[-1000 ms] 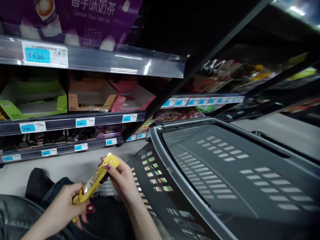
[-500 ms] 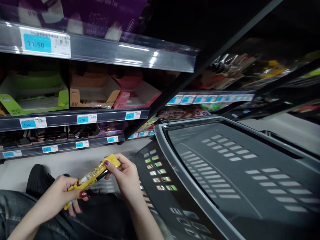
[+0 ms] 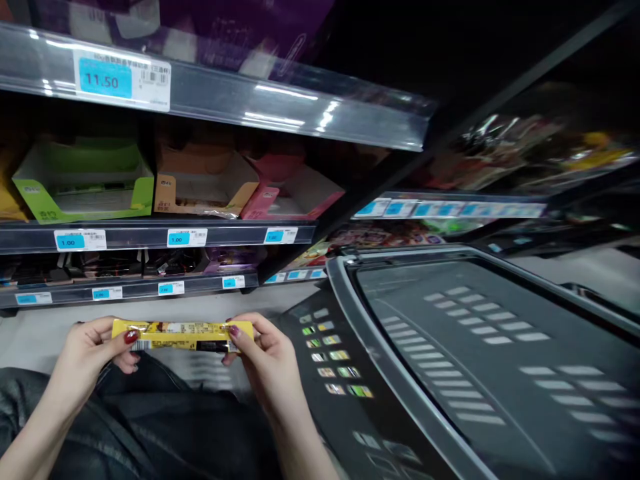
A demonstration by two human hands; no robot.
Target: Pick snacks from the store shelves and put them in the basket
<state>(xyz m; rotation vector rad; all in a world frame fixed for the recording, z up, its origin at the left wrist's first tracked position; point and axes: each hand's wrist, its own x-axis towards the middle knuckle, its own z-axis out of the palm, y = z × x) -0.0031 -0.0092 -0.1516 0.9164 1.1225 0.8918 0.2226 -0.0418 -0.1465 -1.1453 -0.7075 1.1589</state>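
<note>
A long, thin yellow sachet (image 3: 183, 335) with dark print and a barcode lies level between my two hands, above my lap. My left hand (image 3: 95, 350) pinches its left end, thumb on top and fingers behind. At the other end, my right hand (image 3: 263, 347) grips it the same way, thumb across the front. In front of the hands, a green display box (image 3: 90, 200), an orange display box (image 3: 205, 193) and a pink display box (image 3: 295, 193) stand on a low shelf, each open at the front.
To my right stands a large grey slotted shopping basket (image 3: 450, 347), close to my right forearm. An upper shelf edge (image 3: 250, 103) with a price tag (image 3: 123, 79) juts out above the boxes. Dark packets (image 3: 110, 265) fill the bottom shelf.
The sachet has turned from slanted to level, its left end rising with my left hand. The view has shifted, so the shelves and basket appear further right.
</note>
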